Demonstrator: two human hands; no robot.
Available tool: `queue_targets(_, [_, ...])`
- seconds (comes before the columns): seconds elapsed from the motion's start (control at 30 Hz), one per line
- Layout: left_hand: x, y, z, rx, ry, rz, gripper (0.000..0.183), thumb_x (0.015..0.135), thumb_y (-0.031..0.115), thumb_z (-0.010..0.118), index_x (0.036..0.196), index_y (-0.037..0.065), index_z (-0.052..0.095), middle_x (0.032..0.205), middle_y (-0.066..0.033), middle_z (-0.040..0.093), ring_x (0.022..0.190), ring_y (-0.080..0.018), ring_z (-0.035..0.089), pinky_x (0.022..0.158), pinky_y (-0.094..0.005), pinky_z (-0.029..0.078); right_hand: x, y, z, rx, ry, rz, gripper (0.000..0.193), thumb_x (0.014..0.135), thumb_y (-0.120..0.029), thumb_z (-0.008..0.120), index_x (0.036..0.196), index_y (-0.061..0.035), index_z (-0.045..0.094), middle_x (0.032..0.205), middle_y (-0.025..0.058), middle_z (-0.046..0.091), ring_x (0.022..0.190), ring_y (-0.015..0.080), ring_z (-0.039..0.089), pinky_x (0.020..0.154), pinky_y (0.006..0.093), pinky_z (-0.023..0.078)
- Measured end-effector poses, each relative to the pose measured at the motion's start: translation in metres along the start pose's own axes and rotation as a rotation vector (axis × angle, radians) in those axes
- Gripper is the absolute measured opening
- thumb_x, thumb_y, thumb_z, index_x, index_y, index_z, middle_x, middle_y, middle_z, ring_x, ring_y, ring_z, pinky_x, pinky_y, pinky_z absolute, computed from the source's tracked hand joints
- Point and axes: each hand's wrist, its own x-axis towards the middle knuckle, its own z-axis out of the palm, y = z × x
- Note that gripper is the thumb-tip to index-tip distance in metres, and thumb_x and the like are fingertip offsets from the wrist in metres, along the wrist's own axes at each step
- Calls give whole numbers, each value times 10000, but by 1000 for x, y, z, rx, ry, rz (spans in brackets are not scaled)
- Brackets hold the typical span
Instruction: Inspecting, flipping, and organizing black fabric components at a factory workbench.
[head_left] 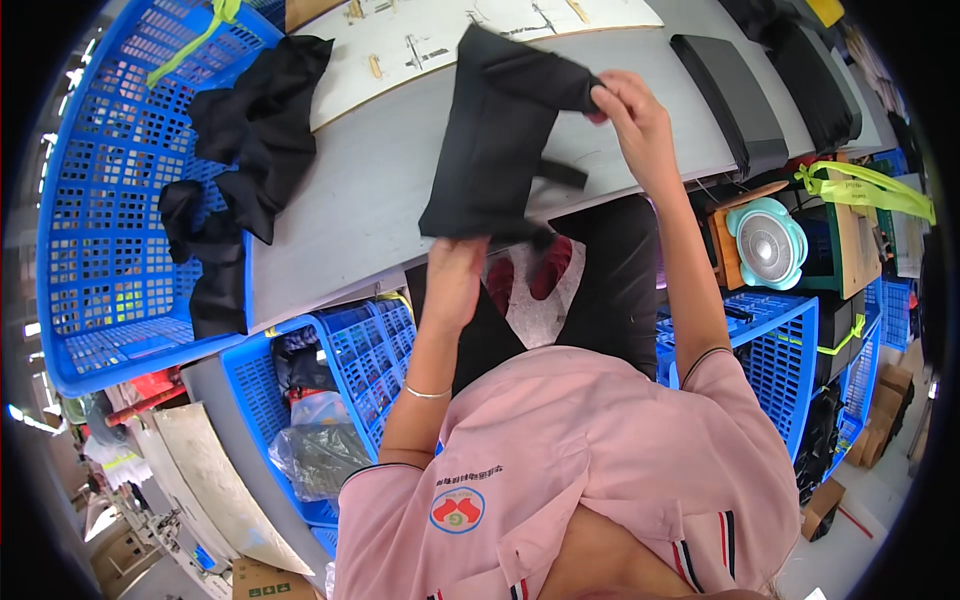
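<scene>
Far left of the left grip, a large blue plastic lattice crate, loose black fabric pieces draped over the side facing the grips, probably for easy reach. Between crate and grips, bare smooth grey counter. Down and left of the left grip, below counter level, another blue lattice crate holding a crumpled clear plastic bag. Beyond both grips, a white board with black marks and small wooden pieces.

Left grip: closed on the lower edge of a dark black fabric piece, fingers partly hidden behind. Piece raised above the counter's near edge, between the two grips, seemingly held at opposite ends to keep it spread. Short black strap jutting from its right side, slightly blurred.

Right grip: pinching the upper right corner, thumb and fingers together. Right of it, flat black padded panels on the counter, apparently set aside from the handling space. Lower right, a round teal-rimmed device, perhaps a small fan.
</scene>
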Motion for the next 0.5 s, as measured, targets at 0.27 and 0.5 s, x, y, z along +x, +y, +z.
queue_targets(0.27, [-7,34,22,457,305,314,157,943,61,628,1075,-22,640,1036,-79,675,899,-137,635,822,-262,514,-72,26,14,186,219,299,246,986,-92,568,1201,23,603,1002,77,686,962,152,668,834,267,502])
queue_targets(0.5, [71,63,10,639,-108,109,361,886,123,717,1206,-7,613,1124,-45,616,1012,-104,560,916,-269,460,-93,20,38,479,50,505,183,930,-97,659,1079,6,683,940,26,666,827,74,607,768,223,475])
